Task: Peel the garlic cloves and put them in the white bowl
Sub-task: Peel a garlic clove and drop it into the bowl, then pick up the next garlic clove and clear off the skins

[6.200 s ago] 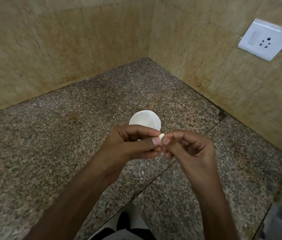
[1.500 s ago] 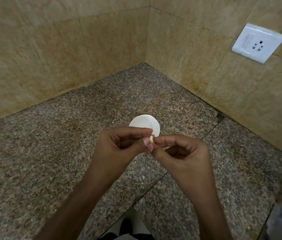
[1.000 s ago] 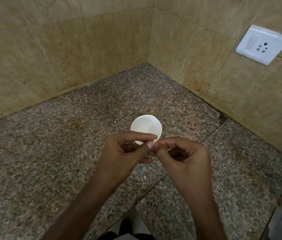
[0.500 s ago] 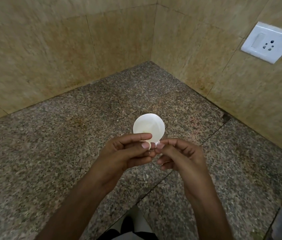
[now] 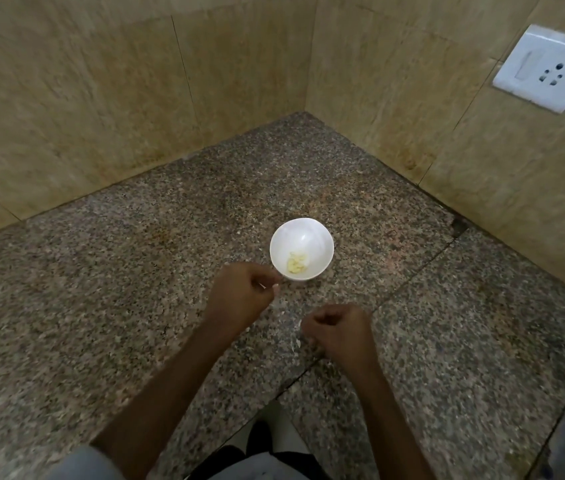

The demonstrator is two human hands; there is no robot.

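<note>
- Garlic cloves (image 5: 296, 264), pale yellow, peeled, lie in round white bowl (image 5: 322, 244).
- Left hand (image 5: 239, 294) and right hand (image 5: 338, 330) curled; grip contents cannot be told.
- No unpeeled cloves in view.

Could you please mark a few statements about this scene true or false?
The white bowl holds peeled garlic cloves. True.
The bowl lies on its side. False: it stands upright on the granite counter.
The right hand rests inside the bowl. False: it is curled over the counter, apart from the bowl.
The left hand is nearer the bowl than the right. True.
A white wall socket is on the right-hand wall. True.
</note>
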